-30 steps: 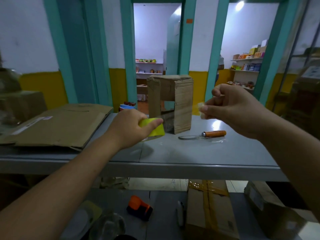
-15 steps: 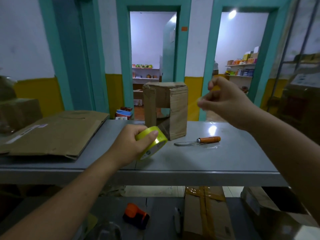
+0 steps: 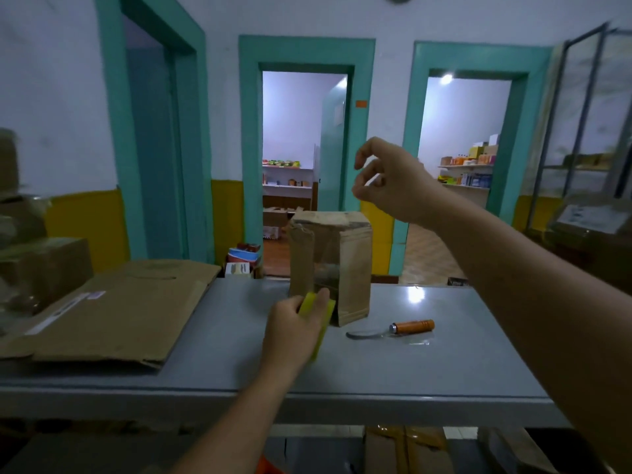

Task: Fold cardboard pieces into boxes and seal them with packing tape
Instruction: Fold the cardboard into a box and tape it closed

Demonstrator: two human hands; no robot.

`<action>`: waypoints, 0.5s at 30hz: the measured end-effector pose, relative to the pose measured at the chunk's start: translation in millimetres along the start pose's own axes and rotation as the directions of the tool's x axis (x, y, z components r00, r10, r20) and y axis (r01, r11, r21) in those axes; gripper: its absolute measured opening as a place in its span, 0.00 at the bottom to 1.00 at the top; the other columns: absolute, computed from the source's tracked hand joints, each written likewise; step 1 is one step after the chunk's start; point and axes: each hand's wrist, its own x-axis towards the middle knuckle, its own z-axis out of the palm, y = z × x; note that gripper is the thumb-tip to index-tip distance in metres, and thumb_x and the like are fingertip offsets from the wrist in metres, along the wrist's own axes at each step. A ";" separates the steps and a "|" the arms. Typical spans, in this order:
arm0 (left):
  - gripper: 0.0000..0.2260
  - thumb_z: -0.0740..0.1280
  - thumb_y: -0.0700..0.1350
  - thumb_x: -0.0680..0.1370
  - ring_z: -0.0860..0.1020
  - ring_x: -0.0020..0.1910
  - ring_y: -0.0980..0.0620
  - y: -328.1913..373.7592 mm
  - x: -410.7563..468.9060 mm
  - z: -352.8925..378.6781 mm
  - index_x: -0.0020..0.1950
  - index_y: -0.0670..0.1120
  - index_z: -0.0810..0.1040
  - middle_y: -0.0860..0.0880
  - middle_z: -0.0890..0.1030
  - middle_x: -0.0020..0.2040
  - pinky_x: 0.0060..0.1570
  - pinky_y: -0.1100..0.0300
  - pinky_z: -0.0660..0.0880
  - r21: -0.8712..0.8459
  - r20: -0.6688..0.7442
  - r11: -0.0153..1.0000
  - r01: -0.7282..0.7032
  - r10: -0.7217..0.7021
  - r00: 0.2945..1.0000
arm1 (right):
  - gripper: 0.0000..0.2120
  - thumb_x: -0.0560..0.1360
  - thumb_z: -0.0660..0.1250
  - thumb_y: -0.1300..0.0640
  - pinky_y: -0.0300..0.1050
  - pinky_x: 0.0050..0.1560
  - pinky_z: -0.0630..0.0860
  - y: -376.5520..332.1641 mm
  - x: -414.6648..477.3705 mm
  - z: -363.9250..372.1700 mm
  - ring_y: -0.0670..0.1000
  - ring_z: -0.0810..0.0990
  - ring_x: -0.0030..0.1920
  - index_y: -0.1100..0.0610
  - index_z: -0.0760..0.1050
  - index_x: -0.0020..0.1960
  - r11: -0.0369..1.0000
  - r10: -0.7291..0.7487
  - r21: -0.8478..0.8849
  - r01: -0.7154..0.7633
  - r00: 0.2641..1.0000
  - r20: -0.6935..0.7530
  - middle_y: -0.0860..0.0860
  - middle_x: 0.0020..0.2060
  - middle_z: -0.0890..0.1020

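Up goes the right hand since half a second ago: it now hangs above the top of the box, well clear of it, where before it was level with the box's upper part. The left hand has carried the tape roll closer to the box's foot.

The grey bench fills the lower half of the view; its near edge hides most of the shelf below, where only the tops of some taped cartons show. A flattened cardboard sheet lies on the bench's left part, its left end cut off by the frame.

The cardboard box stands on end at the middle of the bench, its long axis vertical and a narrow flap on its left front. The dim middle of its front is hard to read, and I cannot tell whether clear tape runs across it.

On the right hand the fingers are curled with the thumb below them; whether they pinch a tape end cannot be told. The left hand's fingers are wrapped round the yellow roll, which shows edge-on and upright, just in front of the box's lower left corner.

A knife lies on the bench right of the roll, blade pointing left and orange handle right.
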 end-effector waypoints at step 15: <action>0.60 0.72 0.77 0.63 0.45 0.85 0.46 -18.3 162.2 -47.6 0.85 0.59 0.45 0.56 0.41 0.85 0.79 0.37 0.51 0.546 0.286 0.676 -0.495 0.405 0.869 | 0.13 0.75 0.75 0.64 0.29 0.38 0.75 8.7 12.6 -4.1 0.38 0.81 0.37 0.51 0.77 0.55 0.979 -0.138 -0.124 0.159 0.976 0.166 0.46 0.44 0.85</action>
